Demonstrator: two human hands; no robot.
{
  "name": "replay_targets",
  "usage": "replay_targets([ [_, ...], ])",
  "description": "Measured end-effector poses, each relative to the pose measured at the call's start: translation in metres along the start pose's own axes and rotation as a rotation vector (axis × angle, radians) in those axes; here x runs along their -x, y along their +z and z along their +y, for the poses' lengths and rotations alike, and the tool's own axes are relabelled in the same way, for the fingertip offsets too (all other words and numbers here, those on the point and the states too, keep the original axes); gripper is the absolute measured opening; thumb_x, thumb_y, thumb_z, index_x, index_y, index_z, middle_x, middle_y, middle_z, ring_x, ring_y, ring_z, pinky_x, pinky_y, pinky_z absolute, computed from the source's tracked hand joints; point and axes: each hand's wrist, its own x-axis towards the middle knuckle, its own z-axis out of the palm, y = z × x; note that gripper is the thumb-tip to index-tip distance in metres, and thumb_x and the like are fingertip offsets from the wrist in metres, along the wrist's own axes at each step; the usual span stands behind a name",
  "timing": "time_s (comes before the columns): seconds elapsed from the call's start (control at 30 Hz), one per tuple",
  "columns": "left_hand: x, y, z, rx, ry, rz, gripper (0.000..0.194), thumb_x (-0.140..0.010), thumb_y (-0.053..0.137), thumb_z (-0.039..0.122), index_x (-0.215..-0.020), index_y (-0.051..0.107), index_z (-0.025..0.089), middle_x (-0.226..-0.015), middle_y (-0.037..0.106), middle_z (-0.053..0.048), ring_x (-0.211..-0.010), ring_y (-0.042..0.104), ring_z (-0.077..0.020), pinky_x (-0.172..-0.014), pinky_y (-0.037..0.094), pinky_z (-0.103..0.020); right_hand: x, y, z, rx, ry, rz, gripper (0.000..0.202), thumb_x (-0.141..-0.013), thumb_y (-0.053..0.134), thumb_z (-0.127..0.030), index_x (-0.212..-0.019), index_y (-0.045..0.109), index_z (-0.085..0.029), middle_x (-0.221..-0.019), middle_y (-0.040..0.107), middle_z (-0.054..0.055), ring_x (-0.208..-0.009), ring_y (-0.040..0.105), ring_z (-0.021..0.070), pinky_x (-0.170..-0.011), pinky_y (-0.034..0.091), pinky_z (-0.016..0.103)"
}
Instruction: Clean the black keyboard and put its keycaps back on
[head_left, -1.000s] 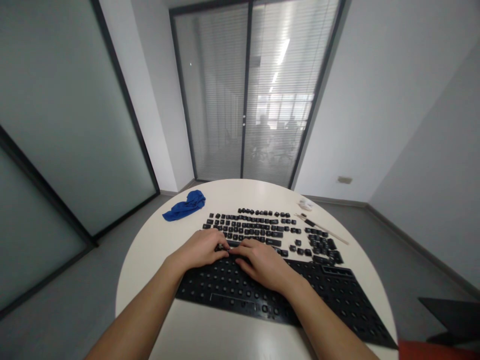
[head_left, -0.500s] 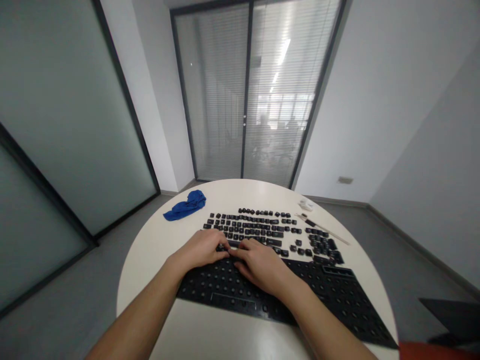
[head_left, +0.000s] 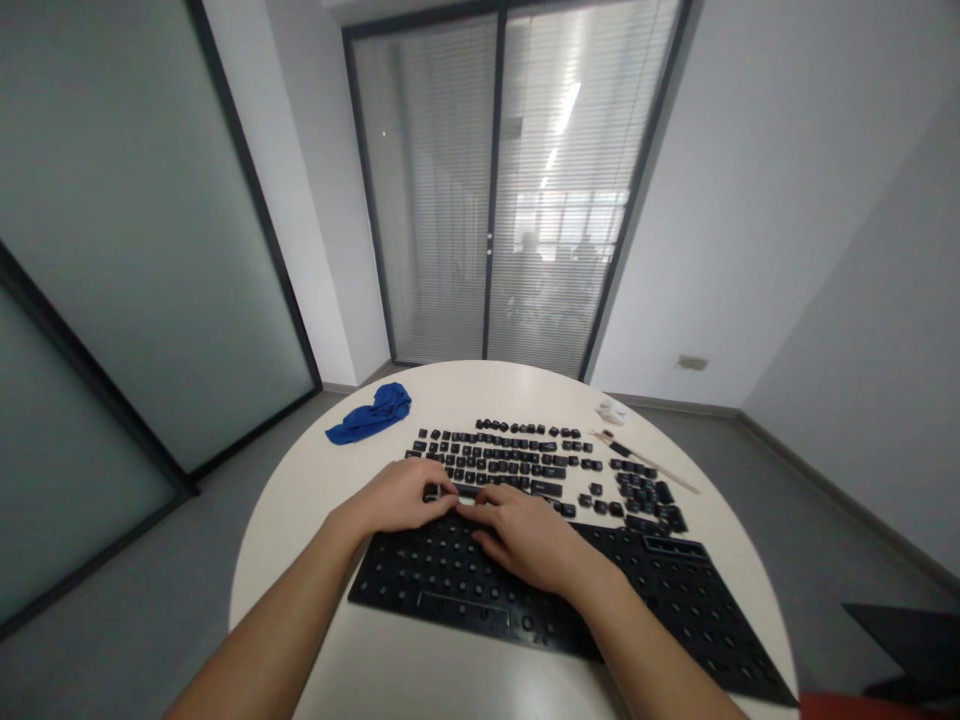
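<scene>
My left hand (head_left: 409,497) and right hand (head_left: 527,535) curl narrowly; whether holding, I can't tell. Small black plastic keycaps (head_left: 524,468) look light, stiff, best pinched by their sides.

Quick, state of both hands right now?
Left hand: curled by the loose keys; cannot tell if it holds anything.
Right hand: partly curled over the keyboard; any hold cannot be told.

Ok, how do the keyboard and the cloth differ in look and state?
The keyboard is black, while the cloth is blue. The keyboard is long and flat, while the cloth is smaller and crumpled. The right hand hides part of the keyboard, while the cloth is in full view. Both lie on the table.
</scene>
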Motion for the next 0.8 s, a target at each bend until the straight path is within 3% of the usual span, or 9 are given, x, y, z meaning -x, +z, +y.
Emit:
replay_targets([
  [0.2, -0.021, 0.000, -0.018, -0.053, -0.160, 0.211, 0.027, -0.096, 0.050, 0.036, -0.095, 0.074, 0.024, -0.098, 0.074, -0.002, -0.090, 0.066, -0.0213, -0.074, 0.047, -0.029, 0.007, -0.019, 0.023, 0.006, 0.172, 0.121, 0.021, -0.095, 0.051, -0.021, -0.099, 0.071, -0.021, -0.097, 0.072, 0.005, -0.093, 0.066, 0.0205, -0.082, 0.047, 0.031],
  [0.33, -0.050, -0.001, -0.032, -0.120, -0.216, 0.177, 0.028, -0.097, 0.049, 0.036, -0.103, 0.074, 0.025, -0.110, 0.074, -0.002, -0.100, 0.066, -0.0216, -0.082, 0.049, -0.028, 0.011, -0.023, 0.028, 0.030, 0.241, 0.079, 0.018, -0.092, 0.053, -0.021, -0.094, 0.070, -0.021, -0.094, 0.074, 0.005, -0.086, 0.067, 0.0205, -0.075, 0.045, 0.029],
  [0.6, -0.124, 0.009, -0.047, -0.223, -0.284, 0.057, 0.024, -0.093, 0.058, 0.032, -0.111, 0.072, 0.027, -0.118, 0.071, -0.004, -0.112, 0.063, -0.0260, -0.093, 0.049, -0.035, 0.008, -0.015, 0.019, 0.008, 0.216, -0.051, 0.016, -0.089, 0.056, -0.023, -0.095, 0.071, -0.022, -0.092, 0.075, 0.006, -0.087, 0.068, 0.0224, -0.073, 0.045, 0.029],
  [0.8, -0.149, 0.024, -0.048, -0.251, -0.308, -0.010, 0.029, -0.097, 0.059, 0.033, -0.122, 0.061, 0.018, -0.126, 0.061, -0.010, -0.108, 0.062, -0.0244, -0.092, 0.053, -0.044, 0.010, -0.014, 0.020, -0.005, 0.228, -0.058, 0.020, -0.090, 0.057, -0.027, -0.105, 0.069, -0.023, -0.100, 0.075, 0.007, -0.093, 0.068, 0.0244, -0.078, 0.046, 0.031],
])
